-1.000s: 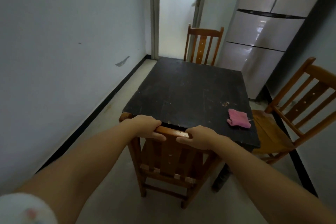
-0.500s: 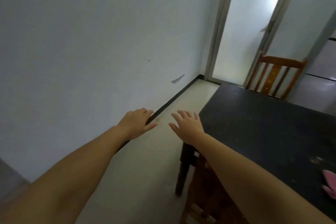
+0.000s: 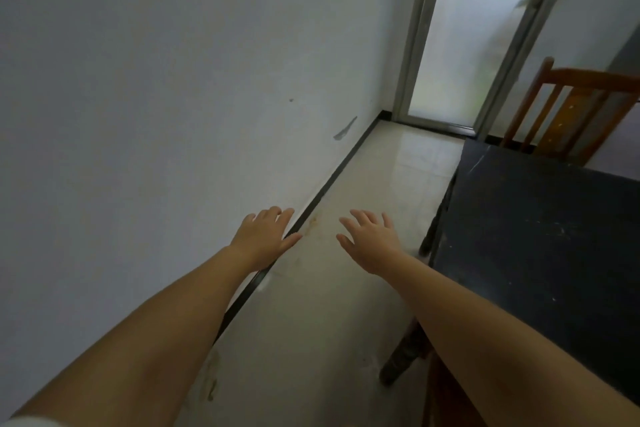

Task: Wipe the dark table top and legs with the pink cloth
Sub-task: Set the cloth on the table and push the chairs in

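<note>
The dark table (image 3: 540, 239) fills the right side of the view, its scuffed black top seen from above and two dark legs (image 3: 403, 354) showing under its left edge; the pink cloth is out of view. Both bare forearms reach forward over the floor to the left of the table, palms down. The left hand (image 3: 265, 236) is held flat with fingers straight and close together, holding nothing, over the black skirting (image 3: 322, 191) at the foot of the wall. The right hand (image 3: 372, 239) is spread wide, fingers fanned apart, also holding nothing, just beside the table's left edge without touching it. Pale glossy floor tiles (image 3: 346, 305) run ahead to a frosted glass door (image 3: 471, 31) in a metal frame. A plain white wall (image 3: 156, 97) bears a grey scuff. A wooden slat-back chair (image 3: 568, 111) stands at the table's far side
</note>
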Tool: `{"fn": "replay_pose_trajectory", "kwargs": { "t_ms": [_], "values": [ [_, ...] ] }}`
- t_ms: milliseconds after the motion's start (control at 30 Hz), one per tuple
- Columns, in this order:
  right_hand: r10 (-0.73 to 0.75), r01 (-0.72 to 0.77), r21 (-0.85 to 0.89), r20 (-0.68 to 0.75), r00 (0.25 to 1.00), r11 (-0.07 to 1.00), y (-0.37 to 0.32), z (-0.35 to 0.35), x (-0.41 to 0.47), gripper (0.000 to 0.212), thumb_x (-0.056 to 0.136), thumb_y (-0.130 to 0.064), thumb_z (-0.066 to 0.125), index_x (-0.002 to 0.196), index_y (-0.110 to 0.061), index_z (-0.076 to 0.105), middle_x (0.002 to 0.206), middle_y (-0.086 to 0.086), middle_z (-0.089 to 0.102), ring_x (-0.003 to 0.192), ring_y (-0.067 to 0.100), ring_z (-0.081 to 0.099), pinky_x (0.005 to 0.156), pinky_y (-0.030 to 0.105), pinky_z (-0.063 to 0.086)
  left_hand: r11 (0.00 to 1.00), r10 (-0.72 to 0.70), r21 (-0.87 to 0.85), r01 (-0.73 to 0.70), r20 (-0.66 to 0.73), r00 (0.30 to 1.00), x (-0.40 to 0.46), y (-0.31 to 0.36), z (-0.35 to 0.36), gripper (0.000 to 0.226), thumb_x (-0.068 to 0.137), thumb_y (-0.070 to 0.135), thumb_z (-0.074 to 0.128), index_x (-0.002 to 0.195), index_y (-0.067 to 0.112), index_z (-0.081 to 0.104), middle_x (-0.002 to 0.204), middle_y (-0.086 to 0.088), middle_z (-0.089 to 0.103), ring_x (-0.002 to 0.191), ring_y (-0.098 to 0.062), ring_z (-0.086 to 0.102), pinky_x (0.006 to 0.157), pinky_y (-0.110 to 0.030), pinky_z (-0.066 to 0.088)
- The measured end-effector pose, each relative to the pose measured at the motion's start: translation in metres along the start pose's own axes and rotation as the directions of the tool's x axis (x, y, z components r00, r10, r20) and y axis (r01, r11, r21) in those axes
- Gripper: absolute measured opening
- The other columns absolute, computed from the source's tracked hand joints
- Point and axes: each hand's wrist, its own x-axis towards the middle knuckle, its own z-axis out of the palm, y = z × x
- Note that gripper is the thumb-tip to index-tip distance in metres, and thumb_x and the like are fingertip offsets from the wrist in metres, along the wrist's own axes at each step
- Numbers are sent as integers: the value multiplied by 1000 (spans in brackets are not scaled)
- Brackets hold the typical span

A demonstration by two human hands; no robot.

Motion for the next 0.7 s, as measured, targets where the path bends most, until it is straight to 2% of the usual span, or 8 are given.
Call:
{"fn": "replay_pose_trajectory", "kwargs": {
  "t_ms": [100,200,267,367,467,700],
  "values": [
    [80,-79,-29,5,997,996,27,6,44,49,99,-47,23,143,-26,30,154,3,23,142,22,18,114,53,9,997,73,1,-73,6,997,54,-6,7,80,81,66,5,141,16,23,138,-8,41,122,-24,42,100,-37,32],
    [131,-131,-17,1,991,991,56,5,98,49,99,-46,22,142,-25,30,154,4,23,141,22,19,114,53,9,988,151,15,-151,-6,988,118,-18,8,91,70,65,-7,141,17,23,138,-6,41,122,-23,42,101,-36,31],
    [157,-157,-12,16,987,988,75,0,139,49,99,-46,22,142,-25,30,154,4,24,141,22,20,114,53,10,990,139,0,-139,-5,990,165,-32,6,79,82,65,3,142,17,22,139,-6,40,123,-22,41,102,-36,31],
    [188,-188,-16,20,982,982,105,-10,199,49,99,-46,21,142,-25,30,154,4,24,141,23,21,114,52,11,996,81,-40,-81,2,997,234,-53,4,60,94,53,22,143,17,19,142,-6,37,126,-22,38,104,-37,31],
    [204,-203,-18,26,979,979,132,-19,253,49,99,-46,22,142,-24,31,153,4,26,140,23,24,113,52,14,995,51,-83,-50,6,999,297,-66,-1,59,95,50,24,144,16,19,143,-8,36,126,-24,39,103,-39,32],
    [256,-256,-16,33,966,967,202,-21,383,50,99,-46,22,143,-25,30,153,4,26,140,23,24,114,52,13,988,121,-103,-117,35,992,461,-78,11,59,95,50,24,144,16,19,144,-8,35,127,-24,38,102,-38,33]
  ]
}}
